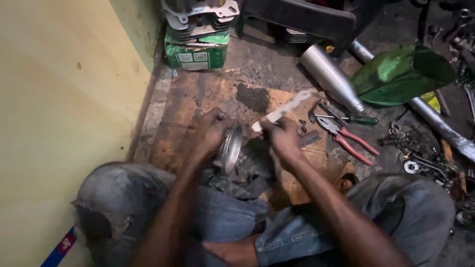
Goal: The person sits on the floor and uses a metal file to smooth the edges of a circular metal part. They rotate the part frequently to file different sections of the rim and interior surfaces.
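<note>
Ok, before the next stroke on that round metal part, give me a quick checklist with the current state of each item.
1. Left hand grips the round metal part: ok, fingers wrap its rim.
2. Right hand holds the pale flat strip: ok, held at its near end.
3. Strip touching the part: cannot tell, the near end is hidden by the hand.
4. Part steadied over the lap, above the dark rag: ok.
5. Red-handled pliers within reach: ok, lying on the cardboard just right of the right hand.
6. Part's working face clean: cannot tell, seen edge-on and blurred.
</note>
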